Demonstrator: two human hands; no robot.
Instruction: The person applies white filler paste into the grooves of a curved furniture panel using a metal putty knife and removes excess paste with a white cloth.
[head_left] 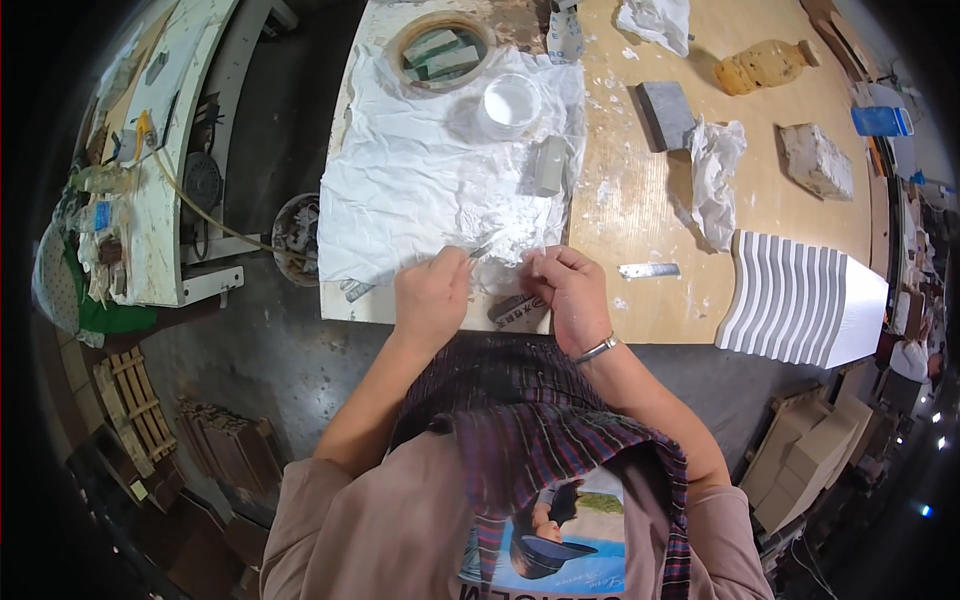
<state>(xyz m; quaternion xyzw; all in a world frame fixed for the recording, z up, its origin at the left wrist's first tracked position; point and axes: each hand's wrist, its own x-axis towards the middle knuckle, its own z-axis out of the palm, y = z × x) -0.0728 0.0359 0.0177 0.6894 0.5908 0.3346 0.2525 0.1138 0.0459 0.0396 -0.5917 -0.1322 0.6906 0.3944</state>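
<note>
My left hand [433,298] is closed at the near edge of the white sheet [385,190], the thumb and fingers pressed together. What it pinches, perhaps a thin dark piece, is too small to make out. Opposite it, my right hand [577,298], with a watch at the wrist, is also closed in a pinch; its contents are hidden. White crumbly powder [512,232] lies between and just beyond both hands. Below the right fingers rests a dark grey block [517,312] with markings. Farther off stand a pale grey block [549,166] and an open tub of white material [511,103].
A round basin [408,78] holding greenish blocks sits at the back. To the right are a grey block [668,116], crumpled paper [716,180], a metal strip [650,271], a wavy striped piece [785,295] and an amber bottle [765,68]. A bucket [295,238] stands left of the table.
</note>
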